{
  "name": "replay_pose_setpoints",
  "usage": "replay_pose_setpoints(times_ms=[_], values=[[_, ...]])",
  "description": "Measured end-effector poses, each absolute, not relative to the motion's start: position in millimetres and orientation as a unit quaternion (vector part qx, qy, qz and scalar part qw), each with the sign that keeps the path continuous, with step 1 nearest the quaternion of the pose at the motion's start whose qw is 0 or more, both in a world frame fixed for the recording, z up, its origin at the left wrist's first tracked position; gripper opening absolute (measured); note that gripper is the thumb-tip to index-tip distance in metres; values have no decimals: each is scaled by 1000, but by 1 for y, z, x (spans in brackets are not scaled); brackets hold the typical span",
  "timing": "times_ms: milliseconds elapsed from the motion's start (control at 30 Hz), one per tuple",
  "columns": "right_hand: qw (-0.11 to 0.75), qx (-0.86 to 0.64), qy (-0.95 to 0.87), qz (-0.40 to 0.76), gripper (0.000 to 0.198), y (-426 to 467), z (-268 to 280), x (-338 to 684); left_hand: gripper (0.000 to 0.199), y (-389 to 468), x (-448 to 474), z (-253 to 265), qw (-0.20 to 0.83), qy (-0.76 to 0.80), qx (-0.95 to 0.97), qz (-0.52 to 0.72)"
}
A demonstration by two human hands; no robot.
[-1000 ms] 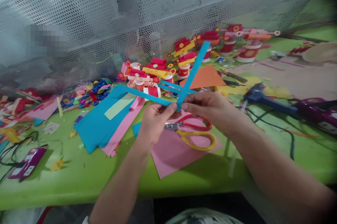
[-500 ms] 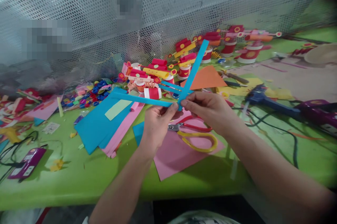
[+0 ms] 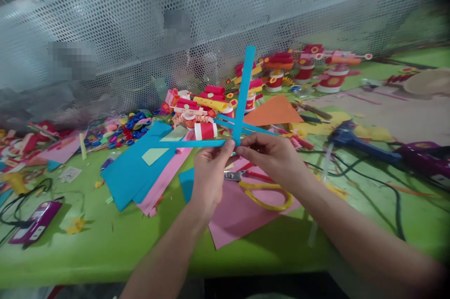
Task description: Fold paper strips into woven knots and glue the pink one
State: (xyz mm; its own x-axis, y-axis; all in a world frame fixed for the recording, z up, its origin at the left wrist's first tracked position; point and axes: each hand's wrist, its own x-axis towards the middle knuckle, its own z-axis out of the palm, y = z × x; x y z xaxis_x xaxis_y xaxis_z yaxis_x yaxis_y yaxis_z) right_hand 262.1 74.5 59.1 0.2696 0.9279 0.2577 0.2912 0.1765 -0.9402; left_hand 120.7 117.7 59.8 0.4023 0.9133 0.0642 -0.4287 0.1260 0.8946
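Two blue paper strips meet at a corner between my fingertips. One strip point(image 3: 245, 88) stands nearly upright, and the other strip point(image 3: 200, 144) runs out level to the left. My left hand point(image 3: 211, 168) pinches the corner from the left, thumb on top. My right hand point(image 3: 270, 153) pinches it from the right, its fingers curled. The exact fold or overlap is partly hidden by my thumbs. Below my hands, scissors point(image 3: 270, 197) with yellow and red handles lie on a pink paper sheet point(image 3: 232, 224). More blue strips point(image 3: 260, 129) show behind my right hand.
Blue sheets point(image 3: 123, 182) and pink strips lie to the left. Red-and-white paper cup figures point(image 3: 332, 79) stand along a perforated metal screen point(image 3: 225, 22). A glue gun point(image 3: 365, 142) with cords lies right, a purple power strip point(image 3: 37, 224) left. Bottle caps point(image 3: 140, 123) are heaped behind.
The raised strip has swung from a rightward lean to nearly upright, and the left strip now lies more level. Both hands stay pinched at the corner. The view has shifted slightly.
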Motion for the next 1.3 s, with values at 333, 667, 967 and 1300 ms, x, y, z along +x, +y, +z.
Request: replay_pose_setpoints(times_ms=[333,667,967,1300], values=[[516,-568,-569,296,26,74,62,272,24,126,117,59,756,289,418,414],[593,-555,-501,298,30,73,68,269,27,123,119,58,733,284,434,439],[586,-568,-509,276,25,74,68,267,24,121,119,59,762,274,413,417],[589,-552,-519,281,19,73,69,263,17,119,121,60,780,263,377,424]])
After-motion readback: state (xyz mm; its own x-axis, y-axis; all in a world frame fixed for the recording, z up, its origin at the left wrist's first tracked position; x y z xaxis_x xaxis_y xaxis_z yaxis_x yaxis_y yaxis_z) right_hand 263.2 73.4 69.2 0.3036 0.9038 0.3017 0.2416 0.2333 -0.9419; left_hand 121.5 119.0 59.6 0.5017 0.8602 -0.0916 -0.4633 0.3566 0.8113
